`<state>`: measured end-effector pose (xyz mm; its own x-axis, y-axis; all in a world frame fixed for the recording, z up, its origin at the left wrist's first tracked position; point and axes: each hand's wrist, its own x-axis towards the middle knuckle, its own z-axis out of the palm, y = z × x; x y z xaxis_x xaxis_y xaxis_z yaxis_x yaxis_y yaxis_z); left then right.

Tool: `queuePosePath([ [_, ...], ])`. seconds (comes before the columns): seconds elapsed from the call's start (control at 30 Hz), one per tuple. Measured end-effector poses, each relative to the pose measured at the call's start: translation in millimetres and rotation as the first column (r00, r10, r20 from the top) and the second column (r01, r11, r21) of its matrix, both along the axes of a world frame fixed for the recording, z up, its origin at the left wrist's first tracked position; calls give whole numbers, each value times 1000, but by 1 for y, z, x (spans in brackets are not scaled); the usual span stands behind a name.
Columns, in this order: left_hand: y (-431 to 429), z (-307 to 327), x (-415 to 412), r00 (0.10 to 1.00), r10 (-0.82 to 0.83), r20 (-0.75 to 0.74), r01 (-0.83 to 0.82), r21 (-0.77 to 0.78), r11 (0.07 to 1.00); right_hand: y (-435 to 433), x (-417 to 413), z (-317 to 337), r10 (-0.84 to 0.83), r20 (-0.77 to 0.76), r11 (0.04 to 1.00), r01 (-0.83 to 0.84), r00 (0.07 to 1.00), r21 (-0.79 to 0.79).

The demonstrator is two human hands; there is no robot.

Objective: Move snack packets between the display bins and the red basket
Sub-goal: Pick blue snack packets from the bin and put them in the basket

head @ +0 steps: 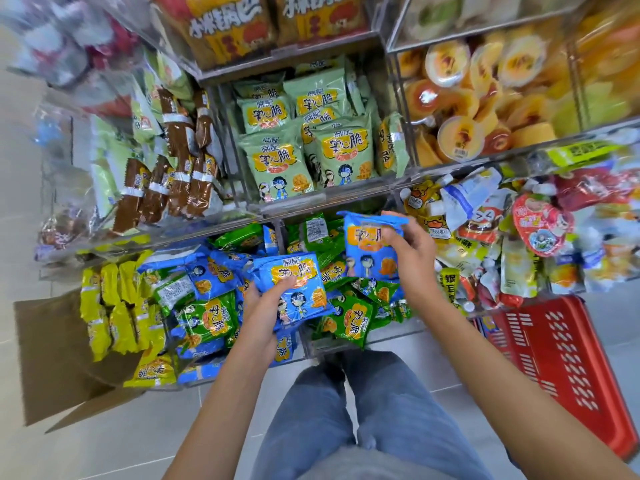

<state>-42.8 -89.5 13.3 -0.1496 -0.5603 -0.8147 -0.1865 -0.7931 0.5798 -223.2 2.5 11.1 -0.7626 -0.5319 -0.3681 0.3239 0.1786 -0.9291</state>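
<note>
Snack packets [211, 278] of glossy, crinkled foil, pillow-shaped with crimped ends, lie heaped blue and green in the clear acrylic bin [391, 336] just beneath both hands. The left hand [268, 303] curls its fingers round a small stack of blue packets [298, 292] that lies flattish, printed faces up, long axis running away from the person. The right hand [412, 251] pinches the right edge of a single blue packet [372, 249], held upright just beside the stack, crimped top toward the shelves. The red basket [561, 368], slotted hard plastic, stands on the floor right of the right hand.
</note>
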Motion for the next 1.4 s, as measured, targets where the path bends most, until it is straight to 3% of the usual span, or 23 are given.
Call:
queuePosePath([
  [0.07, 0, 5, -4, 1000, -4, 3, 4, -15, 1000, -1, 6, 6, 48, 233, 999, -42, 971, -28],
  [0.17, 2, 13, -9, 1000, -11, -27, 12, 31, 999, -5, 18, 10, 124, 351, 990, -138, 928, 16],
  [0.37, 11, 27, -13, 953, -69, -294, 99, 88, 991, -10, 44, 13, 259, 368, 960, -281, 893, 6],
  [0.57, 12, 29, -12, 984, -78, -162, 106, 167, 980, -17, 66, 19, 366, 316, 901, -419, 875, 115],
  [0.7, 2, 31, -5, 984, -123, -129, 148, 206, 967, -21, 64, 18, 428, 371, 856, -501, 824, 127],
  [0.8, -6, 24, 4, 990, -59, -131, 83, 191, 978, -32, 47, 12, 547, 265, 797, -591, 794, 126],
  [0.9, -11, 16, 14, 985, 47, -166, -12, 205, 979, -50, 22, -11, 627, -74, 754, -579, 776, 310],
  [0.97, -14, 11, 18, 979, 74, -192, -33, 205, 978, -64, 7, -35, 761, -268, 629, -570, 591, 529],
  [1.0, -15, 7, 20, 976, 78, -202, -36, 204, 978, -71, 1, -45, 831, -279, 540, -572, 482, 618],
  [1.1, -17, -1, 27, 979, 62, -196, -20, 208, 978, -88, -10, -72, 950, -193, 304, -589, 245, 749],
  [1.17, -17, -6, 32, 983, 49, -178, -12, 205, 979, -95, -13, -85, 975, -146, 217, -584, 166, 782],
  [1.27, -16, -12, 38, 983, 75, -165, -41, 202, 979, -99, -10, -96, 976, -141, 211, -573, 164, 792],
  [1.4, -13, -11, 39, 979, 121, -165, -86, 205, 975, -95, -6, -98, 944, -207, 322, -591, 256, 739],
])
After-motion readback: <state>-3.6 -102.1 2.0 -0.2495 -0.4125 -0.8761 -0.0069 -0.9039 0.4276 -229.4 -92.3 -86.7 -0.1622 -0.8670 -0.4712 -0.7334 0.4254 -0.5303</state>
